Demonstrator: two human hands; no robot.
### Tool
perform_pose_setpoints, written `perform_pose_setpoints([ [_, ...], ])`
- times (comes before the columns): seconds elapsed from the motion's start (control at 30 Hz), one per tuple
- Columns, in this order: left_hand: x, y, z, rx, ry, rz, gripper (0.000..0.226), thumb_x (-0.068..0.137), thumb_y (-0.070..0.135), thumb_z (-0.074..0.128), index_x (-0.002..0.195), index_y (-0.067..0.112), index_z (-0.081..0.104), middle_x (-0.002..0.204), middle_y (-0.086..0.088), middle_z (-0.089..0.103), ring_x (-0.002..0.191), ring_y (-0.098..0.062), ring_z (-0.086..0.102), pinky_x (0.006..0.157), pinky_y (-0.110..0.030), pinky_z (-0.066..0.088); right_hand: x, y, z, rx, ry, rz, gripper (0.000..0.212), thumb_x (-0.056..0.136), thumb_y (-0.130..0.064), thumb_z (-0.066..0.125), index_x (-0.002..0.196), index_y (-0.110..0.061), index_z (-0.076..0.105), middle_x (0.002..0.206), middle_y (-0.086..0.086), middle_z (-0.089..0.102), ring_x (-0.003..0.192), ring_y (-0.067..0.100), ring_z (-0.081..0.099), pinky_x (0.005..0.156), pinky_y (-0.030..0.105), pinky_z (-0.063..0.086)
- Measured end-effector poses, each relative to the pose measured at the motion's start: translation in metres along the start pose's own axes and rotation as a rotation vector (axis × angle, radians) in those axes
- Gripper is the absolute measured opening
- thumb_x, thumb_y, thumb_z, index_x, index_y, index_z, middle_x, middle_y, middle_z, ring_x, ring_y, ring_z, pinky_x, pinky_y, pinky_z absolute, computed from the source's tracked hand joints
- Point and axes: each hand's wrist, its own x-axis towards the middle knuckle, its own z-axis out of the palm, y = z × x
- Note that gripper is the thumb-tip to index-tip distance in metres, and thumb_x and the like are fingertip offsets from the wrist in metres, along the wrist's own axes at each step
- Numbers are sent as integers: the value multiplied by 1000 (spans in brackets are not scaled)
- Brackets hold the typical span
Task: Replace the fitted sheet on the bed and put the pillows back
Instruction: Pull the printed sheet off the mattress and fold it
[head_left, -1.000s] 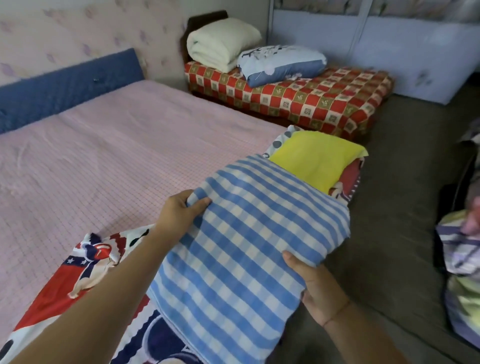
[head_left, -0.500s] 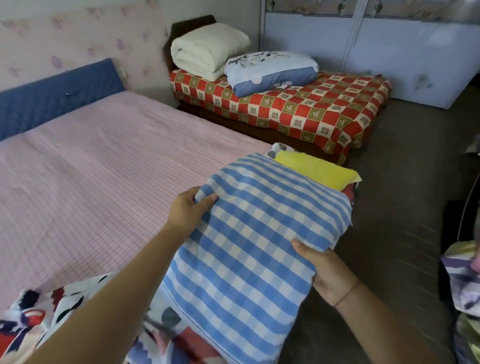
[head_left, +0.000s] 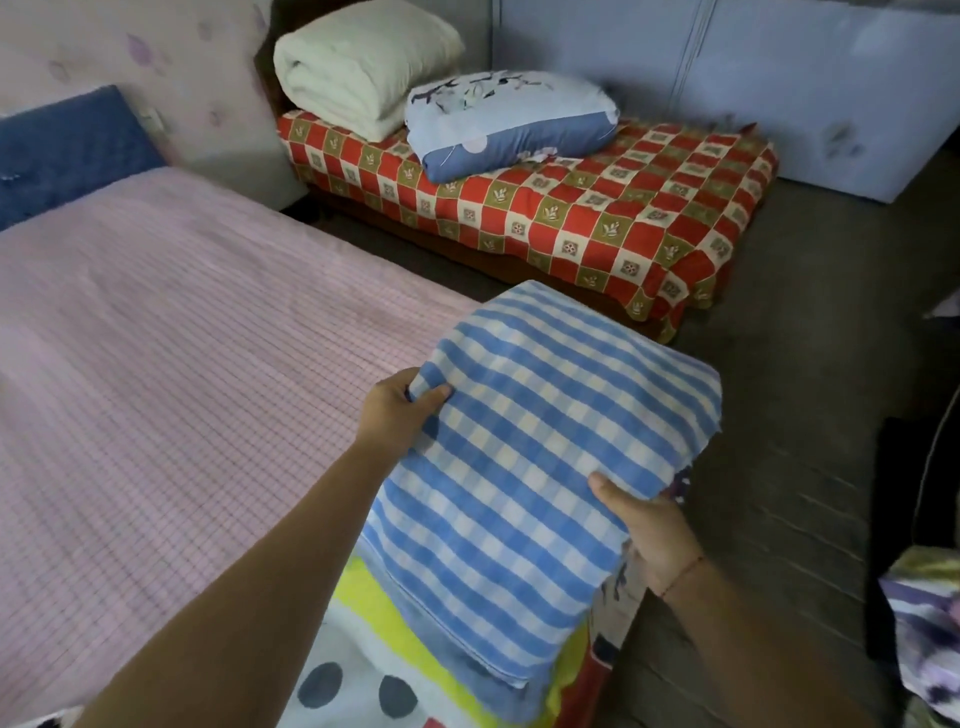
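From the head camera, the blue-checked pillow (head_left: 545, 467) is held at the near corner of the large bed (head_left: 182, 389), over a cartoon-printed cloth (head_left: 363, 670) that lies along the bed's near edge. The left hand (head_left: 400, 410) pinches the pillow's far left corner, thumb on top and fingers curled under. The right hand (head_left: 654, 525) clamps its right edge, thumb on the cover and the other fingers hidden beneath. With the hands set well apart on opposite sides, the soft bulk likely stays level and free of the cloth below, as suits lifting it away. Whether the printed cloth is the sheet to be fitted cannot be told, and a pink gridded cover lies flat across the mattress up to the blue headboard (head_left: 67, 150). By count: two hands, both gripping; two beds, the second (head_left: 597, 218) in red checks; two pillows, one held and a floral pillow (head_left: 509, 119) parked on the second bed; one folded cream quilt (head_left: 363, 67) touching it
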Motion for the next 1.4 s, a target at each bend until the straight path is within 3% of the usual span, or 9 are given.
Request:
perform_pose_setpoints([
  [0.13,35,-40,58,519,-110,-46,84,86,58,59,153,31,16,155,-2,24,144,-27,21,117,-55,16,59,18,-15,-138,51,36,75,69,-42,74,135,-18,47,133,2,56,122,23,54,103,43,44],
  [0.23,30,-72,102,704,-301,-143,101,80,74,51,154,33,-5,163,1,-5,149,-25,-4,117,-58,2,87,26,-22,-151,128,123,73,84,-22,71,145,-9,34,137,5,47,127,25,45,102,37,39],
  [0.33,26,-85,117,787,-279,-155,105,78,79,46,154,32,-9,162,2,-11,149,-24,-9,117,-57,-3,104,40,-31,-153,127,231,81,79,-28,76,145,-9,34,134,0,46,128,28,45,105,40,41],
  [0.43,25,-85,111,785,-282,-150,104,79,77,47,154,32,-10,163,3,-11,149,-23,-9,118,-56,-3,113,52,-36,-176,105,283,97,65,-48,83,144,-13,38,139,8,51,123,28,52,101,47,47],
  [0.83,-14,-98,93,688,-181,-140,94,84,73,45,155,29,2,163,5,-1,150,-18,-5,119,-51,-2,110,63,-27,-327,164,338,69,81,-34,74,137,-7,44,135,13,54,122,33,52,104,50,43],
  [1.0,-79,-124,52,591,-102,-241,91,86,68,49,155,29,6,163,6,3,150,-19,0,119,-52,2,72,90,2,-326,231,359,86,77,-35,78,145,-9,33,145,15,43,130,36,44,105,53,40],
  [1.1,-140,-158,12,626,-45,-341,89,88,68,45,155,24,9,161,1,16,149,-22,9,119,-49,9,39,127,19,-282,158,357,84,66,-35,85,136,-10,44,131,12,55,117,34,55,97,54,48],
  [1.23,-237,-209,-55,600,65,-441,84,90,63,46,155,21,14,157,0,26,144,-22,22,116,-42,19,-41,175,60,-394,110,361,41,76,-34,78,97,-8,54,87,9,55,70,23,54,65,33,52],
  [1.4,-376,-290,-148,500,188,-577,76,90,58,52,152,22,26,154,-1,34,141,-23,31,114,-37,25,-187,228,140,-401,-177,499,26,95,-21,60,118,-9,53,122,15,54,107,31,56,99,44,41],
])
